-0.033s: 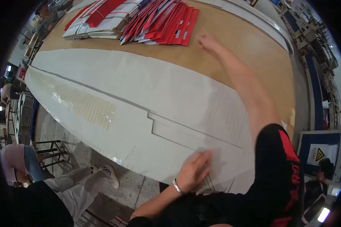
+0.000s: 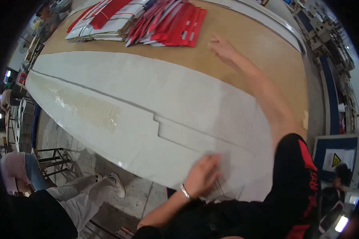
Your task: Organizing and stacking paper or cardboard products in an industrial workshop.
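We're pressing left hand [image 2: 203,175] flat, fingers spread, on white sheet [image 2: 147,99], pinning near edge; right hand [image 2: 223,47] reaching open, empty, toward red-white folder stack [image 2: 147,20] on brown table [image 2: 263,51].

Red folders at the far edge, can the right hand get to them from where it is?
Probably yes: the right hand is stretched over bare tabletop just short of the red folders, with nothing between them.

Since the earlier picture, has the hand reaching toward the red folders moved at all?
No. The right hand lies at the same spot on the brown table, just below the red folders.
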The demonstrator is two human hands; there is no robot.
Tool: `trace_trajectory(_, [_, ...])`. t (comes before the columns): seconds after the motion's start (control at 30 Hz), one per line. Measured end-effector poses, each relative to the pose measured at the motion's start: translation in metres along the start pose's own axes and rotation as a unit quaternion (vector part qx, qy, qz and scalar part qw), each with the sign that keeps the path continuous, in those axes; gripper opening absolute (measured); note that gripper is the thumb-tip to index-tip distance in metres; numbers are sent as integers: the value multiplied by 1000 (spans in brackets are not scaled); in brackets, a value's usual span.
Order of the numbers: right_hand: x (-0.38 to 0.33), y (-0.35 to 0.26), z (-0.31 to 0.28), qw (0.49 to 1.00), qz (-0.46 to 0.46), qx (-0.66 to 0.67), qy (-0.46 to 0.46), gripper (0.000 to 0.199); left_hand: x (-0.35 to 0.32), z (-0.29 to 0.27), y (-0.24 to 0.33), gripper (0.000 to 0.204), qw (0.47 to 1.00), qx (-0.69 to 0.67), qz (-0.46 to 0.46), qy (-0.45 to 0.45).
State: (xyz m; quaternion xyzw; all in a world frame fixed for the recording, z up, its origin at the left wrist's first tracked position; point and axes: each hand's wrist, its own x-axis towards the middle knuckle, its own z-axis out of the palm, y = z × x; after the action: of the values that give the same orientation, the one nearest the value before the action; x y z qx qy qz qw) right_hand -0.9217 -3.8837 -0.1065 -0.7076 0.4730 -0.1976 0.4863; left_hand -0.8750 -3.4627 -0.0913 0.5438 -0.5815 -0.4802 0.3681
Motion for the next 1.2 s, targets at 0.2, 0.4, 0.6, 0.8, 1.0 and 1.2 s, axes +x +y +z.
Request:
trace_trajectory(0.2, [-387, -6, -95, 895, -95, -307, -311, 94, 16, -3, 20, 47, 987, 112, 84, 77])
trace_trajectory(0.4, [-578, 56, -94, 835, -24, -515, -191, 102, 31, 18, 24, 52, 943, 281, 166, 58])
trace_trajectory(0.6, [-609, 89, -84, 800, -148, -577, -71, 83, 23, 22, 23, 53, 918, 364, 148, 53])
trace_trajectory(0.8, [-610, 62, -126, 945, -54, -295, -131, 52, 4, 11, 37, 61, 907, 379, 171, -61])
trace_trajectory(1.0, [-612, 90, -136, 979, -36, -198, -18, 39, -7, 23, 54, 76, 848, 471, 199, -141])
trace_trajectory(1.2, [-619, 95, -110, 962, -60, -150, 219, 34, 14, 12, 39, 45, 875, 398, 250, -116])
